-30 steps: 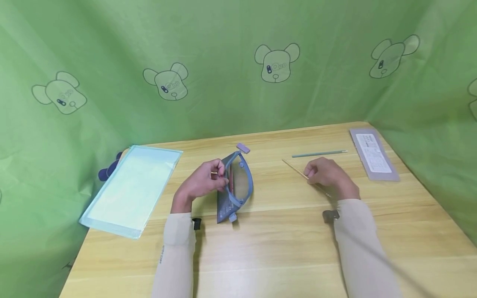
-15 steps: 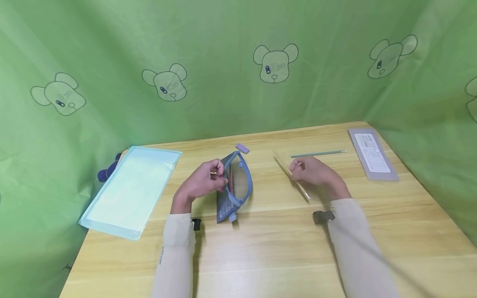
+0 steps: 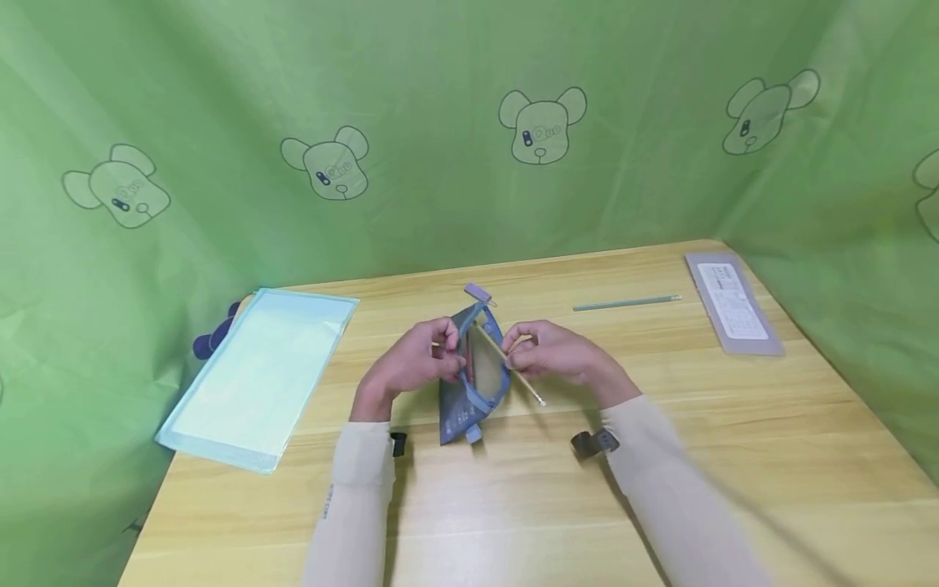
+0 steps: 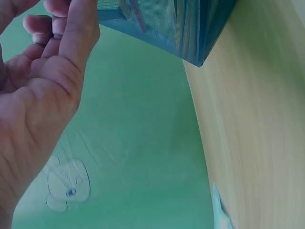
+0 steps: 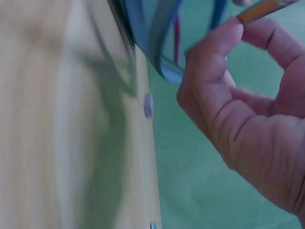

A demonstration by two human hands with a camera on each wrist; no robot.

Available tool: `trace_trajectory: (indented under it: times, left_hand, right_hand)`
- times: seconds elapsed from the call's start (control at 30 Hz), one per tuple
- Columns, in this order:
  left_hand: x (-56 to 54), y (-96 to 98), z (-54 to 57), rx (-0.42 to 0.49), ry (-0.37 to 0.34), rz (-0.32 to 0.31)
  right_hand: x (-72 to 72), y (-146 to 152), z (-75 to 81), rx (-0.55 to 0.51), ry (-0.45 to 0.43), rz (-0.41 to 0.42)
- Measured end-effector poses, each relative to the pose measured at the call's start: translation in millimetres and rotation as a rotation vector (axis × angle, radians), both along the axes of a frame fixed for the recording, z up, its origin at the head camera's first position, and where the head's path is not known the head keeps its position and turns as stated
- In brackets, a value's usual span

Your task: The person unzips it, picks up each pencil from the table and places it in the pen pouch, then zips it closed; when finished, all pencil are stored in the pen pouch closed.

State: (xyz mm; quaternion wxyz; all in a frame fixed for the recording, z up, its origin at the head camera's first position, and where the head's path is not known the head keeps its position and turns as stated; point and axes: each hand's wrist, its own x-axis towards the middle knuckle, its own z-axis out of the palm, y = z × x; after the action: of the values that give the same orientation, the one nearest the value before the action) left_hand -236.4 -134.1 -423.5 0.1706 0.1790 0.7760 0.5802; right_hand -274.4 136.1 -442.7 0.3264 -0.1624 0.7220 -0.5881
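Observation:
My left hand [image 3: 414,363] pinches the left edge of a blue zippered pencil pouch [image 3: 456,414], whose mouth gapes open. Through the pouch's see-through mesh [image 4: 157,28] in the left wrist view, a reddish stick and other slim items show inside. With thumb and fingertips my right hand [image 3: 553,355] pinches a yellow pencil [image 3: 528,388] right at the pouch's mouth. The pencil slants, its far end overlapping the opening and its eraser end pointing toward me. In the right wrist view the pencil [image 5: 262,9] crosses the fingertips beside the pouch's blue rim [image 5: 164,38].
A teal pencil [image 3: 627,303] lies right of the pouch, with a purple card-like sheet [image 3: 734,303] beyond it. A small purple eraser-like block [image 3: 478,292] is behind the pouch. A light blue clear folder [image 3: 257,379] lies at the left, partly over a dark blue object [image 3: 213,338].
My right hand has carried the yellow pencil leftward from the table's right side to the pouch's mouth. The left hand and pouch have shifted slightly to the right.

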Motion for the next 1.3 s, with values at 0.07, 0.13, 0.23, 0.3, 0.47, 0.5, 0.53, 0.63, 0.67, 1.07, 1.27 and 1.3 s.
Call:
trace_trajectory:
  times: [0.07,0.13,0.23,0.3,0.47,0.5,0.53,0.63,0.67,1.07,1.27,1.3]
  left_hand:
    - [0.5,7.3,0.5,0.006,-0.011,-0.04]
    - [0.8,13.8,1.2,0.013,-0.025,-0.076]
    - [0.6,19.8,0.4,0.033,-0.042,-0.091]
    - [-0.1,20.8,-0.6,0.062,-0.056,-0.079]
    - [-2.2,16.9,-0.8,0.148,-0.067,-0.021]
    - [-2.5,15.4,-0.3,0.156,-0.064,-0.001]
    - [-2.8,13.8,0.0,0.16,-0.062,0.021]
    - [-3.7,7.8,0.5,0.157,-0.062,0.091]
    - [-4.1,5.6,0.2,0.154,-0.063,0.106]
    - [-3.1,-18.1,0.4,0.085,-0.062,0.076]
    - [-1.2,-19.2,1.4,0.081,-0.073,0.04]
    - [-0.9,-19.0,1.3,0.076,-0.072,0.034]
  right_hand:
    - [1.3,-7,-3.4,-0.014,-0.002,-0.036]
    - [3.2,-13,-5.2,-0.016,0.017,-0.064]
    - [7.0,-23,-4.5,0.016,0.096,-0.086]
    - [9.7,-29,-2.9,0.06,0.162,-0.112]
    - [14.6,-41,2.8,0.163,0.283,-0.174]
    - [15.2,-41,4.1,0.185,0.302,-0.183]
    - [15.9,-41,6.2,0.2,0.317,-0.188]
    - [15.2,-37,11.5,0.221,0.365,-0.203]
    - [13.7,-33,12.7,0.222,0.388,-0.208]
    - [-26.6,69,1.5,0.468,0.461,-0.316]
    - [-38.2,125,-8.8,0.674,0.407,-0.272]
    - [-39.7,132,-10.6,0.692,0.404,-0.255]
